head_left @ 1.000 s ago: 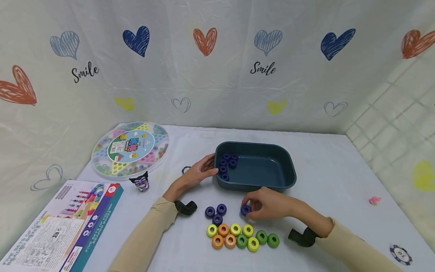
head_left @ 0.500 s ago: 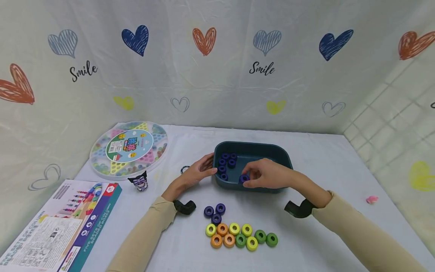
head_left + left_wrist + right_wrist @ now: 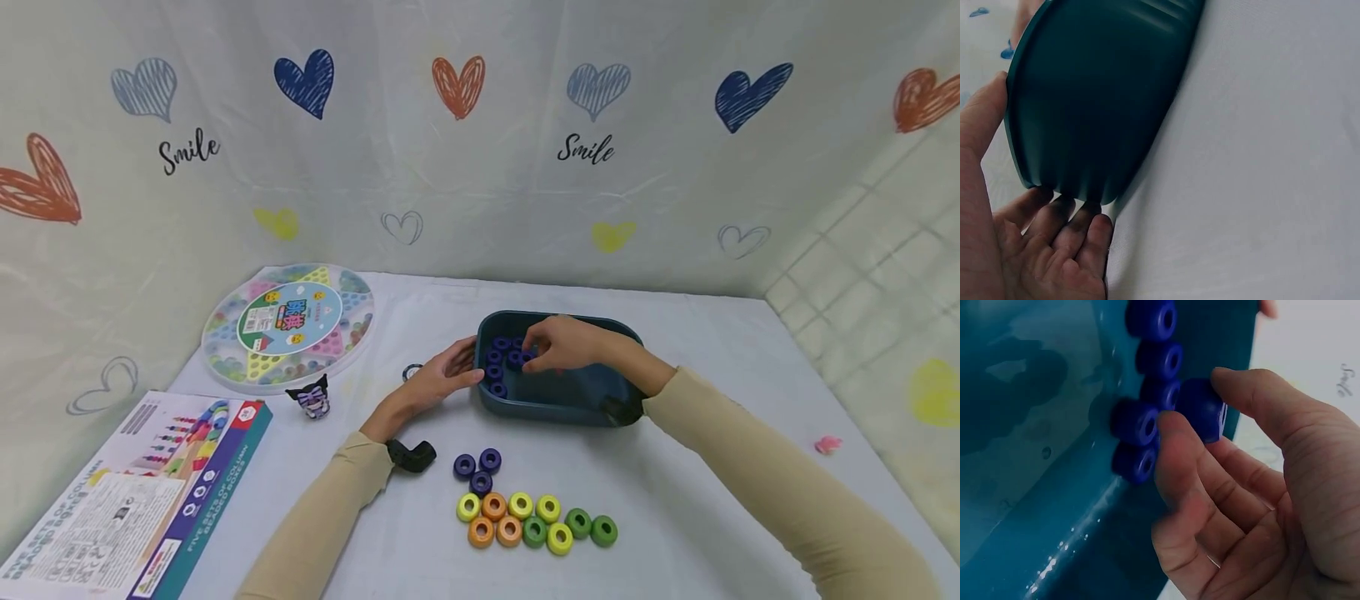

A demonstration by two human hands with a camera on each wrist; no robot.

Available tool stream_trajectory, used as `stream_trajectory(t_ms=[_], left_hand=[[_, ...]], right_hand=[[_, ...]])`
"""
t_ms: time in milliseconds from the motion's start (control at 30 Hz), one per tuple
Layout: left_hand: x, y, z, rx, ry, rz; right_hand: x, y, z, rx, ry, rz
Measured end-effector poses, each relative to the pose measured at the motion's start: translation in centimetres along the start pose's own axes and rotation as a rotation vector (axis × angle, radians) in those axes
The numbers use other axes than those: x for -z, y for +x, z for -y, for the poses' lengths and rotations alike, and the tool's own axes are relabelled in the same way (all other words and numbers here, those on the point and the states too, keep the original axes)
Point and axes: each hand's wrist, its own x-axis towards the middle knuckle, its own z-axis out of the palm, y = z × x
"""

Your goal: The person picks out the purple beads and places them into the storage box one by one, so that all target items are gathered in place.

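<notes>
The right hand (image 3: 573, 342) pinches one dark purple ring-shaped bead (image 3: 1200, 411) between thumb and finger, just beside the other purple beads (image 3: 494, 372) inside a dark teal rectangular tray (image 3: 543, 409) with rounded corners. Whether this bead touches the bottom, I cannot tell. The left hand (image 3: 438, 379) keeps its thumb spread from its fingers (image 3: 1075, 231), touching the tray's left end. Nearer to the person, on the white-covered worktop (image 3: 720, 358), lie three more purple beads (image 3: 481, 482), then orange beads (image 3: 474, 541), yellow beads (image 3: 552, 547) and green beads (image 3: 596, 540).

Held bead (image 3: 1200, 409) now farther into tray (image 3: 551, 410)
</notes>
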Motion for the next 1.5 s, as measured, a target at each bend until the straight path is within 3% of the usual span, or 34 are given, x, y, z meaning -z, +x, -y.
stream_trajectory(t_ms=[400,600,800,967,1167,1400,1500], left_hand=[[-0.4,0.6,-0.2,-0.028,-0.028,0.021],[-0.3,0.7,-0.1,-0.012,-0.018,0.022],[-0.1,1.1,1.8,-0.017,-0.022,-0.003],[0.0,1.2,2.6,-0.03,0.0,-0.028],[0.2,1.0,2.8,-0.019,0.012,-0.046],[0.1,-0.1,-0.2,0.015,0.012,-0.011],[0.1,0.0,-0.3,0.011,0.025,-0.006]], right_hand=[[-0.5,3.1,-0.8,-0.124,0.016,0.207],[-0.7,3.8,-0.4,-0.16,-0.021,0.232],[-0.7,3.8,-0.2,-0.158,-0.021,0.238],[-0.5,3.3,-0.3,-0.112,-0.01,0.191],[-0.4,1.7,1.1,0.001,-0.033,0.045],[-2.7,-1.1,4.5,0.134,-0.052,-0.079],[-4.2,-2.2,5.8,0.176,-0.063,-0.1]])
